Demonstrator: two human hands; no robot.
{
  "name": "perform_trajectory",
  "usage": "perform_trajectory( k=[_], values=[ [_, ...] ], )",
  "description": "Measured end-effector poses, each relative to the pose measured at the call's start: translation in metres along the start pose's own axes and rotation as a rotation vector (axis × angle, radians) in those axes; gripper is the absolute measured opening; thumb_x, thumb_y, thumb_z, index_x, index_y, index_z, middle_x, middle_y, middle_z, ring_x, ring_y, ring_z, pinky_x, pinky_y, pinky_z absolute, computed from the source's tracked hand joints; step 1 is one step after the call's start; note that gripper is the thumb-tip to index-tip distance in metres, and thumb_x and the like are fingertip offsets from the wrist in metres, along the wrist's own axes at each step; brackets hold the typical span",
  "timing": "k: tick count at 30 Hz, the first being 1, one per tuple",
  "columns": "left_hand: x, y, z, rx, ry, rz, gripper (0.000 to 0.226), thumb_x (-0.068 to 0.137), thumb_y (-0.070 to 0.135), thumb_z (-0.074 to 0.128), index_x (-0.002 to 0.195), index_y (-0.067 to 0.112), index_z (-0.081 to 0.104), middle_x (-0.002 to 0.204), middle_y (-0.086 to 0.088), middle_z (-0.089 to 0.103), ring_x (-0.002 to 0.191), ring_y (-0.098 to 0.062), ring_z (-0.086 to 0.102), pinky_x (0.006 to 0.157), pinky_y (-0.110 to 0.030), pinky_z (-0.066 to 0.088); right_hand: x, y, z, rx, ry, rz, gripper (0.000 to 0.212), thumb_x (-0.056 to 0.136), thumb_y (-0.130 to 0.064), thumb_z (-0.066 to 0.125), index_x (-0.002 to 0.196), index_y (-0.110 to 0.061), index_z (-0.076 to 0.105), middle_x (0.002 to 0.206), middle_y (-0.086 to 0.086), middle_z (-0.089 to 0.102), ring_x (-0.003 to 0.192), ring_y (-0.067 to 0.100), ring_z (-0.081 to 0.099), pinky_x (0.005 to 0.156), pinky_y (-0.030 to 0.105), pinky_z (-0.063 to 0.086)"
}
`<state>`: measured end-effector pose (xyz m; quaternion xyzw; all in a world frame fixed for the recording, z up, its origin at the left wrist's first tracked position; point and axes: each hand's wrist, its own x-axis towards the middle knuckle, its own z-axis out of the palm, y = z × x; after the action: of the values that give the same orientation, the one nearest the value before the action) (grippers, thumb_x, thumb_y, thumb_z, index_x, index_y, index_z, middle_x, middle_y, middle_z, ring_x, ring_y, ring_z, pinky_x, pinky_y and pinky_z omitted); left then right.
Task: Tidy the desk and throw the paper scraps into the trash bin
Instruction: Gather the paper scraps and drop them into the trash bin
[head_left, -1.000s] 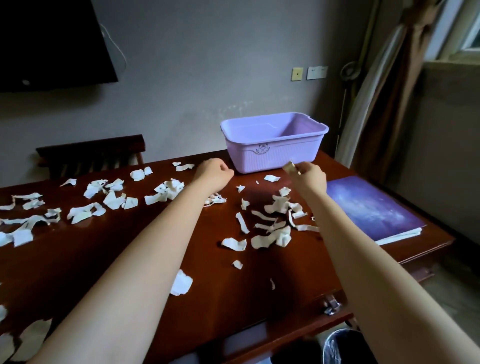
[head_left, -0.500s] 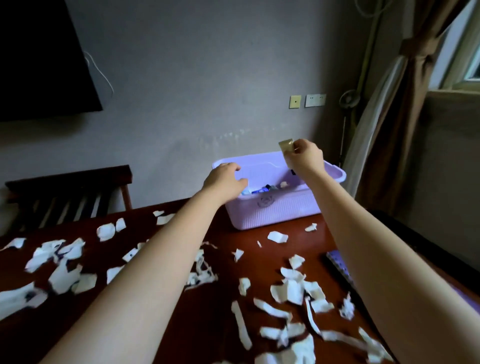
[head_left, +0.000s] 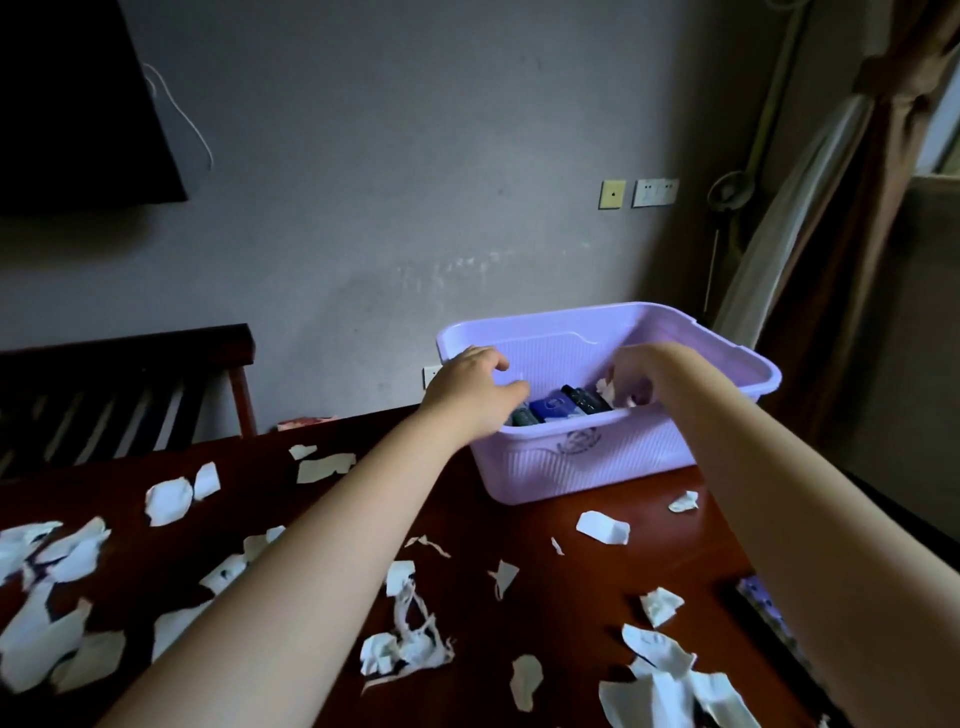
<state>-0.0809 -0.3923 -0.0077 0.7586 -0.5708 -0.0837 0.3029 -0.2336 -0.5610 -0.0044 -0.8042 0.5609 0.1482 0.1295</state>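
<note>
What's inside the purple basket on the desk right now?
Inside the purple basket: a blue box, a black item beside it, and a pale paper scrap by the right hand. The left hand reaches in too. The near wall hides the floor.

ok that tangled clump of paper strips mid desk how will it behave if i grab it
The paper clump likely weighs almost nothing and crumples floppily, being thin torn strips. Its loose strands may drop off when lifted. On the glossy desk it probably slides.
</note>
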Motion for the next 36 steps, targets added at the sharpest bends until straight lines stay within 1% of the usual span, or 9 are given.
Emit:
perform_trajectory(
  k=[3, 6, 8, 12, 16, 19, 26, 31, 36],
  values=[
    [-0.002, 0.002, -0.003, 0.026, -0.035, -0.011, 0.043, 0.090, 0.036, 0.053, 0.128, 0.016, 0.051, 0.145, 0.003, 0.041, 0.130, -0.017, 0.041, 0.102, -0.026, 0.033, 0.002, 0.004, 0.002, 0.043, 0.037, 0.025, 0.016, 0.083, -0.018, 0.064, 0.098, -0.010, 0.066, 0.081, 0.007, 0.063, 0.080, 0.028, 0.060, 0.075, 0.035, 0.049],
    [-0.005, 0.006, -0.011, 0.046, -0.037, -0.017, 0.043, 0.091, 0.037, 0.051, 0.129, 0.016, 0.050, 0.144, 0.002, 0.042, 0.130, -0.019, 0.041, 0.106, -0.029, 0.034, -0.015, -0.004, -0.005, 0.021, 0.105, 0.056, 0.021, 0.083, -0.029, 0.064, 0.076, -0.009, 0.063, 0.067, 0.007, 0.061, 0.061, 0.023, 0.057, 0.065, 0.028, 0.045],
    [-0.010, 0.009, -0.019, 0.051, 0.004, -0.028, 0.042, 0.091, 0.036, 0.051, 0.128, 0.016, 0.051, 0.142, 0.001, 0.045, 0.128, -0.021, 0.044, 0.106, -0.031, 0.035, -0.033, -0.013, -0.011, 0.012, 0.169, 0.035, 0.028, 0.083, -0.033, 0.065, 0.073, -0.007, 0.062, 0.073, 0.009, 0.064, 0.059, 0.023, 0.055, 0.065, 0.027, 0.042],
    [-0.030, 0.020, -0.039, 0.010, 0.119, -0.029, 0.035, 0.090, 0.030, 0.054, 0.120, 0.012, 0.057, 0.135, -0.007, 0.052, 0.125, -0.024, 0.046, 0.102, -0.030, 0.037, -0.076, -0.028, -0.002, 0.152, 0.452, -0.114, 0.027, 0.090, -0.019, 0.051, 0.107, -0.003, 0.065, 0.111, 0.018, 0.067, 0.100, 0.033, 0.062, 0.071, 0.027, 0.042],
    [-0.072, 0.027, -0.054, -0.033, 0.190, -0.034, 0.028, 0.088, 0.024, 0.057, 0.113, 0.011, 0.062, 0.129, -0.009, 0.055, 0.120, -0.023, 0.049, 0.093, -0.023, 0.036, -0.130, -0.049, 0.021, 0.505, 0.707, -0.239, 0.023, 0.087, -0.017, 0.054, 0.105, -0.012, 0.067, 0.113, 0.013, 0.067, 0.108, 0.033, 0.059, 0.084, 0.031, 0.046],
    [-0.114, 0.025, -0.062, -0.078, 0.191, -0.073, 0.022, 0.088, 0.022, 0.056, 0.106, 0.011, 0.064, 0.126, -0.009, 0.057, 0.119, -0.022, 0.050, 0.087, -0.020, 0.034, -0.172, -0.060, 0.043, 0.639, 0.727, -0.315, 0.022, 0.087, -0.016, 0.054, 0.103, -0.014, 0.068, 0.111, 0.008, 0.069, 0.108, 0.028, 0.060, 0.086, 0.031, 0.045],
    [-0.202, 0.004, -0.070, -0.158, 0.169, -0.166, 0.019, 0.087, 0.022, 0.057, 0.098, 0.010, 0.068, 0.110, -0.004, 0.066, 0.107, -0.019, 0.057, 0.080, -0.020, 0.036, -0.247, -0.073, 0.109, 0.706, 0.634, -0.418, 0.022, 0.090, -0.017, 0.053, 0.104, -0.009, 0.068, 0.104, 0.012, 0.070, 0.101, 0.029, 0.062, 0.070, 0.022, 0.034],
    [-0.249, -0.007, -0.060, -0.210, 0.069, -0.169, 0.017, 0.087, 0.021, 0.056, 0.098, 0.013, 0.067, 0.110, -0.001, 0.065, 0.097, -0.016, 0.058, 0.081, -0.023, 0.042, -0.286, -0.065, 0.151, 0.760, 0.587, -0.438, 0.016, 0.087, -0.017, 0.059, 0.099, -0.014, 0.070, 0.089, -0.001, 0.067, 0.084, 0.013, 0.060, 0.062, 0.016, 0.037],
    [-0.287, -0.015, -0.029, -0.128, -0.065, -0.094, 0.033, 0.088, 0.028, 0.058, 0.120, 0.018, 0.058, 0.130, -0.001, 0.055, 0.121, -0.018, 0.050, 0.094, -0.024, 0.037, -0.311, -0.040, 0.196, 0.759, 0.582, -0.438, 0.013, 0.090, -0.015, 0.058, 0.099, -0.014, 0.068, 0.098, -0.002, 0.069, 0.088, 0.009, 0.060, 0.073, 0.014, 0.040]
  ],
)
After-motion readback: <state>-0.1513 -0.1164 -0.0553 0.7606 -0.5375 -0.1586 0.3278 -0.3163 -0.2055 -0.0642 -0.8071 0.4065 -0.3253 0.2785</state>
